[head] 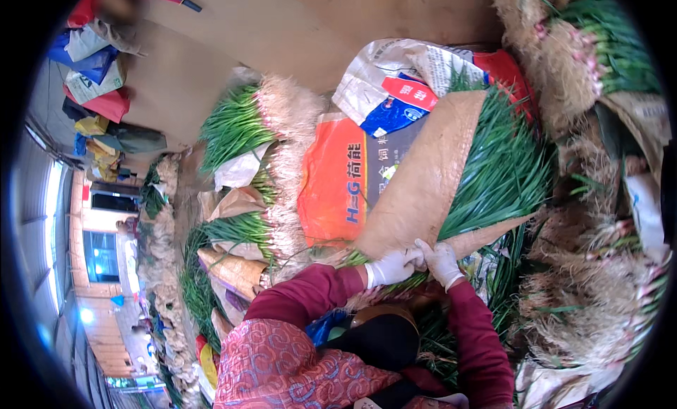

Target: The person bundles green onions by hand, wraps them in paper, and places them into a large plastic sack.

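Note:
My left hand [394,267] and my right hand [440,262], both in white gloves, meet at the lower corner of a tan woven plastic sheet [423,171]. Their fingers are closed on its edge, side by side. The sheet lies folded around a large bundle of green onions [494,165], whose long leaves spread out on the right. A narrow flap of sheet [489,234] stretches right from my right hand across the leaves. Under my hands, more stems show, partly hidden by the gloves and sleeves.
An orange and grey printed sack [330,181] and a white, blue and red sack [396,86] lie beyond the bundle. Rooted onion bundles [238,123] line the left; root masses [582,298] fill the right. Other people [127,226] are far left. Brown floor [296,28] extends ahead.

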The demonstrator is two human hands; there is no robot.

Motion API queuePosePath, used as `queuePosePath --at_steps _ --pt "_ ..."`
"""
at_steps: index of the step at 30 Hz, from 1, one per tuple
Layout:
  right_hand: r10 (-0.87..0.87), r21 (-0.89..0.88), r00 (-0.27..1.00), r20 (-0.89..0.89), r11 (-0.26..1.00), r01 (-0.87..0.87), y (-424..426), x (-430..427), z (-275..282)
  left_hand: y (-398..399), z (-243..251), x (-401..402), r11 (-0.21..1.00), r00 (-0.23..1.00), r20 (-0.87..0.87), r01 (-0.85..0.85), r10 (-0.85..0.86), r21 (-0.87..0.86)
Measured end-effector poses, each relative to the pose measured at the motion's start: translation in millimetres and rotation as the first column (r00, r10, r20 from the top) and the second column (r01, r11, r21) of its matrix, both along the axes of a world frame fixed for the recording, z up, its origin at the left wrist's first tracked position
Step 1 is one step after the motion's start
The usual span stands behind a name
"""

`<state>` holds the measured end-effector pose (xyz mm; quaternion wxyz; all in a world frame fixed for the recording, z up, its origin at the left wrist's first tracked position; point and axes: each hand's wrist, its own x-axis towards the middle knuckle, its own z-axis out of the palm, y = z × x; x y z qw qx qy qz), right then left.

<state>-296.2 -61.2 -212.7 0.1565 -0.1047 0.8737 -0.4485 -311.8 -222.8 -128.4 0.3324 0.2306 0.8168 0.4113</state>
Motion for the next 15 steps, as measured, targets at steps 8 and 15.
queuePosePath --at_steps 8,15 --pt "-0.265 0.042 0.823 0.503 0.958 0.282 -15 -31 36 86 223 59 0.802 0.857 0.404 -0.473 0.321 0.366" --pt "-0.218 0.303 0.815 0.536 0.951 0.055 -27 -56 60 83 175 53 0.406 0.375 0.278 -0.912 0.885 -0.061"
